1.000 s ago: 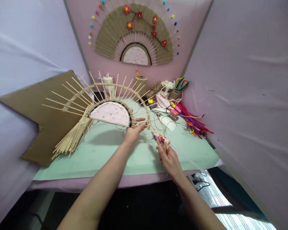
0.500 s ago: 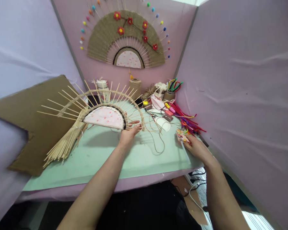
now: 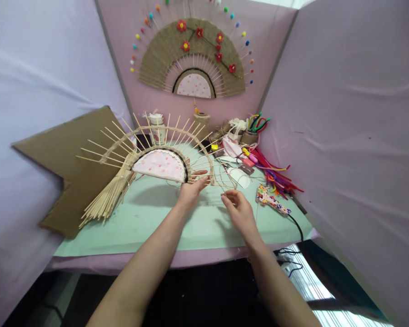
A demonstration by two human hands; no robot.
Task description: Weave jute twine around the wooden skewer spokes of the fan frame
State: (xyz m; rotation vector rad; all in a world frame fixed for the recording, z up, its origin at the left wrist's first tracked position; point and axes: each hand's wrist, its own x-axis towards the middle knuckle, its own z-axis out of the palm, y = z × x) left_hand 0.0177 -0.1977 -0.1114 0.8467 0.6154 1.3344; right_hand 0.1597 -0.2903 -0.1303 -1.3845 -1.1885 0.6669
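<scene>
My left hand (image 3: 192,191) grips the lower right end of a half-round fan frame (image 3: 159,164), holding it up above the table. The frame has thin bamboo sticks spreading out from a white, pink-spotted half-circle edged in black. A band of twine (image 3: 163,129) arches across the sticks. Just right of the frame, my right hand (image 3: 237,210) has its thumb and fingers pinched together on the loose twine (image 3: 221,182) trailing from the frame's right end; the pinch is small and partly hidden. To the right of that hand lies a flower-patterned glue gun (image 3: 272,200) with a black cord.
A bundle of bamboo sticks (image 3: 109,197) and a cut cardboard sheet (image 3: 71,168) lie at left. Along the back stand a white bottle (image 3: 157,129), a twine spool (image 3: 202,125) and a tool pot (image 3: 250,136). Pipe cleaners (image 3: 276,177) lie at right. A finished fan (image 3: 194,50) hangs behind.
My right hand has let go of the glue gun, leaving it on the table, and moved left to the twine. My left hand still holds the frame. The view has shifted slightly.
</scene>
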